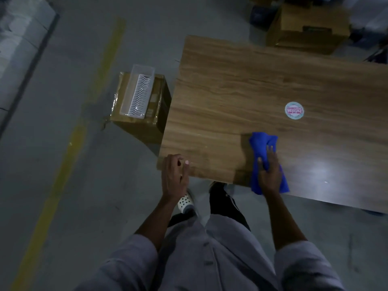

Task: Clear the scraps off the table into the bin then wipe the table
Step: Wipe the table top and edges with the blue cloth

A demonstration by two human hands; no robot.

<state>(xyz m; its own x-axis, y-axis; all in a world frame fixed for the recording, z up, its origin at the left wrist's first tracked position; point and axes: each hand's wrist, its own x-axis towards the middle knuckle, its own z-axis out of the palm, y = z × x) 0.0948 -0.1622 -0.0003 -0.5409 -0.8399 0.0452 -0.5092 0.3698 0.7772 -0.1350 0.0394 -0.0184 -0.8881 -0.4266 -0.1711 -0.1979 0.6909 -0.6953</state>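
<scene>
While the right grip (269,171) bears down on the blue cloth (262,143), fingers curled into the bunched fabric and pinching it against the bench (231,80), everything turns on the round sticker (294,110). The cloth lies just on the near side of that sticker and a touch to its left. Its long axis runs from the bench's near edge, where its tail seems to lap over, away toward the sticker. So the unwiped wood lies ahead of the grip and out past the sticker on both sides. A push along the cloth's own axis carries it straight at the sticker, and that looks like the stroke to make.

The left grip (174,177) sits well left of the sticker, at the bench's near corner, fingers loosely curled and holding nothing I can see. It is the farther hand from the cloth, so this is the right's job.

No scraps show on the wood, so by my reading we're into the wiping. A white tray (138,93) rests on a cardboard box (138,126) on the floor, far left of the sticker, beyond the bench's edge.
</scene>
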